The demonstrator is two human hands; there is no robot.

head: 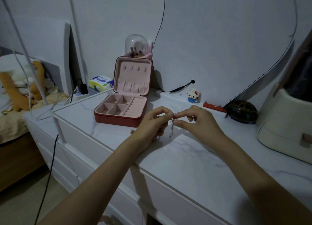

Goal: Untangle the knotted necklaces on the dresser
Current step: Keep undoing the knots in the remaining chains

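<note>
Reaching in from the near edge, both forearms over the marbled bench (194, 157), meeting above its middle. Pinching with the left hand (154, 121), thumb and forefinger closed on a thin strand, remaining fingers curled below around what looks like more chain, though too small to tell. Pinching likewise with the right hand (195, 119), fingertips closed on the same tangle from the opposite side, ring on one finger. Held between the two hands, just above the surface: the knotted necklaces (172, 121), fine and silvery, a short tail dangling straight down toward the bench. Knot lying directly between the fingertips, both hands about equally near, strand running roughly left to right; likely calling for a gentle pull apart along that line. Sitting just beyond the left hand, an open red jewellery box (120, 119), pink compartments bare. Standing farther back near the wall, a small block figure (192, 95).
</note>
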